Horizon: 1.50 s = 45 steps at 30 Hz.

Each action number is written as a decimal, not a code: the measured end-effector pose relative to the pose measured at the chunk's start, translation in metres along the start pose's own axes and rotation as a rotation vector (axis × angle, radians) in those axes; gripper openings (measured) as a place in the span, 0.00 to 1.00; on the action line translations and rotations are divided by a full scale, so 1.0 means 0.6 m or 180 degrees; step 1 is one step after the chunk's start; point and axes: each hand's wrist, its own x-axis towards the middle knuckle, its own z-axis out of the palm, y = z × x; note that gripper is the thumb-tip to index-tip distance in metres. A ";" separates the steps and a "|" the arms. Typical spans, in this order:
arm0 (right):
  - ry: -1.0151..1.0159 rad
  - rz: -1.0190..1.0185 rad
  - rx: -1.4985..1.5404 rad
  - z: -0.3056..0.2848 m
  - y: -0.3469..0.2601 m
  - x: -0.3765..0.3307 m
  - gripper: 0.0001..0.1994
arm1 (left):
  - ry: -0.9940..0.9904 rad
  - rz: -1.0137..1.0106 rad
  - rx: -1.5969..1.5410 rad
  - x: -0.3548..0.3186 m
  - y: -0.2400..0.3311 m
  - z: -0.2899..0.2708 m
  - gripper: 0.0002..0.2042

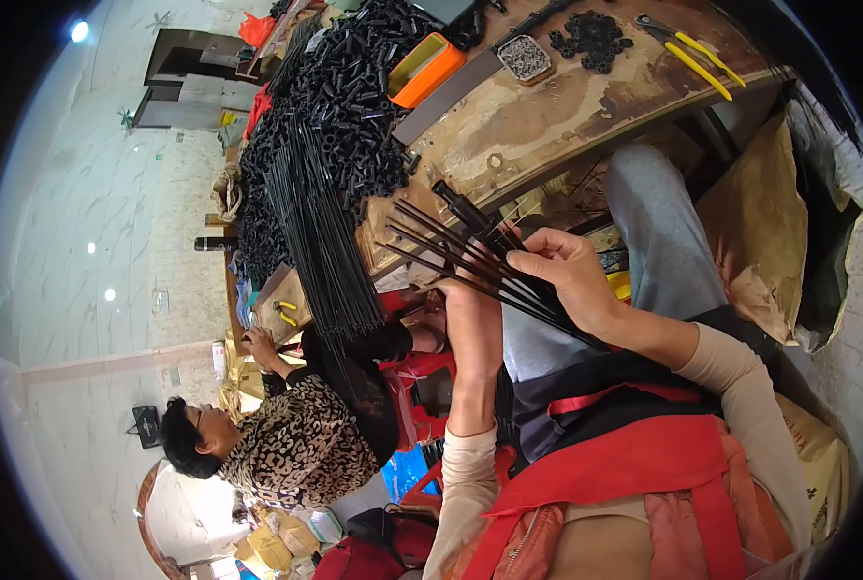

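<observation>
Over my lap, at the table's edge, I hold a bundle of thin black rods (431,232) together with a thicker black stepped tube (458,207). My left hand (468,282) is closed around the rods from below, its fingers partly hidden behind them. My right hand (569,273) comes from the right, thumb and fingers pinched on the lower end of the tube where it meets the rods. The rods fan out to the upper left and run back under my right wrist. Exactly how tube and rods join is hidden by my fingers.
On the worn wooden table (480,126) lie a heap of black tube parts (325,106), long black rods (315,222), an orange bin (427,73), a small tray (525,60), black rings (591,41) and yellow-handled pliers (692,58). A co-worker (296,435) sits at the left.
</observation>
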 end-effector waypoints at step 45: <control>-0.0434 0.0144 0.0412 0.003 -0.002 -0.002 0.04 | 0.0957 0.0861 0.2272 0.003 0.003 0.015 0.07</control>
